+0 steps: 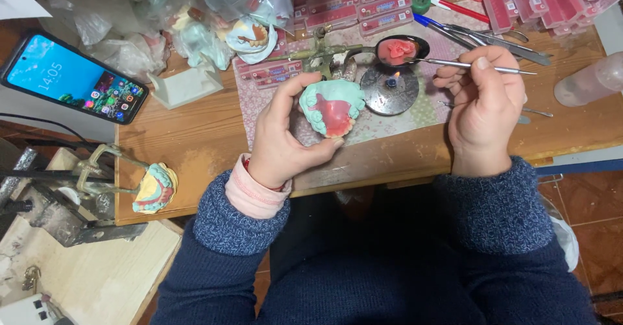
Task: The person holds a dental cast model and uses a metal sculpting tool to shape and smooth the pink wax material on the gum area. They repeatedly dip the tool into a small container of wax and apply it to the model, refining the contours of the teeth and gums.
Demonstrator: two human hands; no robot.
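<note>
My left hand (280,138) grips a teal plaster jaw cast (332,106) with a red wax plate on it, holding it above the wooden table's (195,137) front edge. My right hand (485,101) pinches a thin metal wax tool (454,64) like a pen. The tool's tip reaches into a black spoon (401,49) holding red wax. Below the spoon a small flame (393,78) burns on a round metal burner (389,91).
A lit phone (71,75) lies at the table's left. Pink boxes (363,7), plastic bags (130,26), pens and pliers (493,39) crowd the back. A second teal cast in a metal frame (154,187) sits at the front left, a plastic bottle (590,82) at the right.
</note>
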